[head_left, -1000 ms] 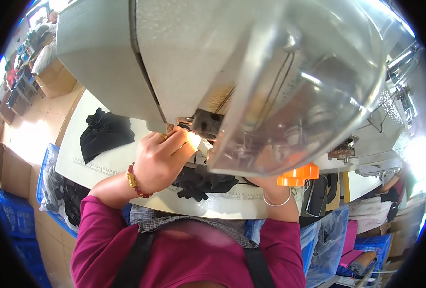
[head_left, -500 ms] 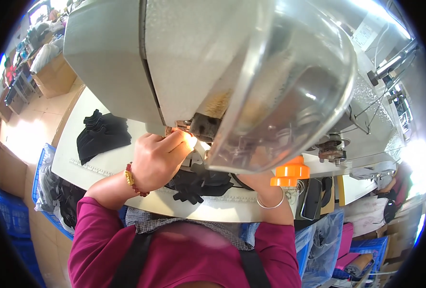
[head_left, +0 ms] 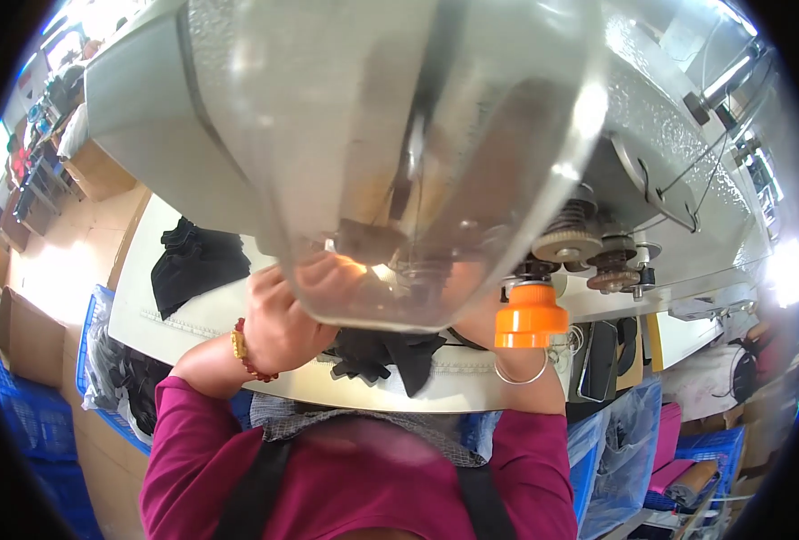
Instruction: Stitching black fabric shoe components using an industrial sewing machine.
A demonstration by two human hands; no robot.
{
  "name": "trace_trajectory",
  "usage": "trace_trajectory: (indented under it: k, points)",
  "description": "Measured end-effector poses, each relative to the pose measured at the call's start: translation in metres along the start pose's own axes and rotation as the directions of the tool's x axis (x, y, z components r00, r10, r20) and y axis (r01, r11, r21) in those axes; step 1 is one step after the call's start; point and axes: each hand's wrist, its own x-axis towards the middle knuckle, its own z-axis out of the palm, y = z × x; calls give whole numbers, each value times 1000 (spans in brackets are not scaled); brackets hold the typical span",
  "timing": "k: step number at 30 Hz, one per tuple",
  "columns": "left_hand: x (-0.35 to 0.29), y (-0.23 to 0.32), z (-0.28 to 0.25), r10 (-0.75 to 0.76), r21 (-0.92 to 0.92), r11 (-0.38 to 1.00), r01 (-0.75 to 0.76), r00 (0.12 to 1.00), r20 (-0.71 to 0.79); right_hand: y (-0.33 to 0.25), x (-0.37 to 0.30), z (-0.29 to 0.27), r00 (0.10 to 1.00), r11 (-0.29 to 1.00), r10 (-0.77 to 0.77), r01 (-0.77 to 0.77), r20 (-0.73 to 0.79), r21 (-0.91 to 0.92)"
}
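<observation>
My left hand (head_left: 284,315), with a bracelet at its wrist, is at the lit needle area of a grey sewing machine (head_left: 152,117). Its fingers look closed and blurred through the clear plastic shield (head_left: 453,189); whatever they pinch cannot be made out. My right hand (head_left: 476,301) lies mostly behind the shield and an orange cap (head_left: 532,317), so its fingers are hidden. Between both hands, black fabric pieces (head_left: 389,355) lie on the white table (head_left: 282,385) toward its near edge. Further left rests a stack of black fabric pieces (head_left: 197,270).
Thread tension discs (head_left: 588,243) stick out of the machine at right. A phone (head_left: 597,360) lies by the table's right end. Blue crates (head_left: 94,360) stand low at left, near cardboard boxes (head_left: 31,333). A plastic-lined bin (head_left: 620,441) sits below right.
My view has shifted, so the shield now covers my left fingers and the needle area. My left hand stays by the needle. The black fabric near the table edge has turned slightly.
</observation>
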Motion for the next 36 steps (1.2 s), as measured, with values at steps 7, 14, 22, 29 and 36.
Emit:
trace_trajectory:
  k: [7, 14, 22, 29, 36]
  points:
    - [-4, 7, 11, 13, 46, 999, -14, 1000, 24, -7, 4, -2, 933, 813, 317, -360, 171, 457]
    - [-9, 11, 18, 16, 89, 996, -8, 996, -83, 22, -12, 8, 990, 898, 98, -130, 98, 421]
    - [5, 3, 14, 154, 125, 982, -145, 986, -68, -20, 21, -4, 940, 950, -288, 258, -180, -173]
    - [-20, -7, 27, 119, 237, 963, -126, 992, 42, -46, 18, -16, 982, 969, -154, 129, -108, -212]
    - [-13, -7, 20, -2, 104, 995, -7, 996, 89, -50, 13, -7, 985, 972, -142, 119, -103, -204]
